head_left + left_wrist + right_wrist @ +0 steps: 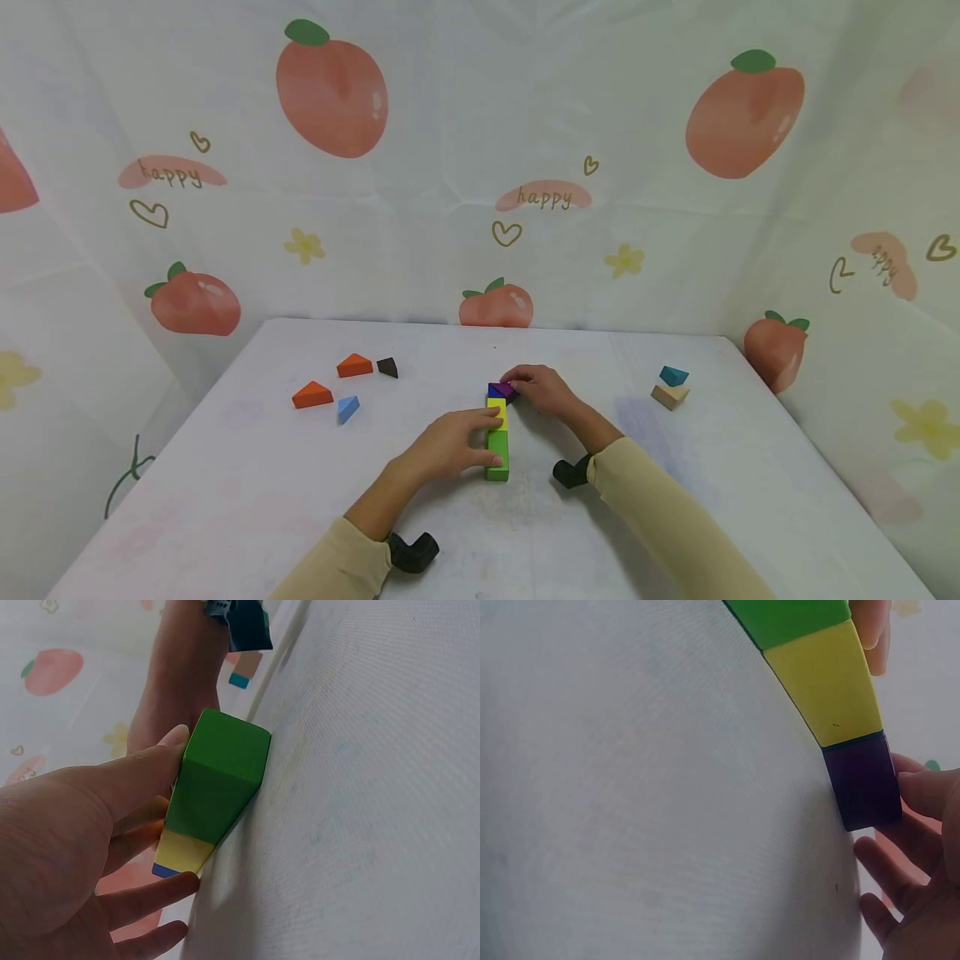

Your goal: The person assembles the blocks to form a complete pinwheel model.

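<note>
A row of blocks lies on the white table: a green block (498,457) nearest me, a yellow block (495,403) beyond it, then a small blue triangular block (492,392) at the far end. My left hand (448,443) rests along the row, thumb at the green block and forefinger over the yellow one, its other fingers spread. At the far end my right hand (547,392) pinches a purple triangular block (864,784) between thumb and fingers. That block sits against the blue one, and in the right wrist view its side borders the yellow block's end.
To the left lie two orange triangular blocks (312,395), a dark block (387,367) and a light blue triangular block (348,409). On the right are a teal triangular block (673,376) and a plain wooden block (670,396). A printed cloth (420,183) hangs behind the table.
</note>
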The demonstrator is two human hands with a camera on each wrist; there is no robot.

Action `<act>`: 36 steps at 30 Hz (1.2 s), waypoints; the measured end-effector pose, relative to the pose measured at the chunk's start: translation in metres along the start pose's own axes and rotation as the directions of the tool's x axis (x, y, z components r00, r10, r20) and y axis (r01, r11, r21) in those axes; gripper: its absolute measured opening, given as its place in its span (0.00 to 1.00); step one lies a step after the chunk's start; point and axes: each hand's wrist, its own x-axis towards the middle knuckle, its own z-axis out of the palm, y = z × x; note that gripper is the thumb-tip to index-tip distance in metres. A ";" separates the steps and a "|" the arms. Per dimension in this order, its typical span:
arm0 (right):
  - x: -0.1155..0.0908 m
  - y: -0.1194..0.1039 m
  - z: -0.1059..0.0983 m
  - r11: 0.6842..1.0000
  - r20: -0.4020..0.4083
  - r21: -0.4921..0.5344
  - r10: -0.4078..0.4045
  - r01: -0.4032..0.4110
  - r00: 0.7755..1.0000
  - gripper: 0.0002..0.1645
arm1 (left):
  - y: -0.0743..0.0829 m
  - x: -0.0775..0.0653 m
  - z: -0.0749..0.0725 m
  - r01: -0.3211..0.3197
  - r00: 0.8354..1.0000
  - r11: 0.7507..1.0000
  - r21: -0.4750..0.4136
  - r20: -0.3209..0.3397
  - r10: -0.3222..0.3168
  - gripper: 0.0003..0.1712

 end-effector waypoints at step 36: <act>-0.007 -0.010 -0.057 0.996 -0.106 -0.071 -0.064 0.056 0.992 0.14 | 0.000 -0.001 -0.001 0.036 0.999 0.999 -0.033 0.021 -0.035 0.36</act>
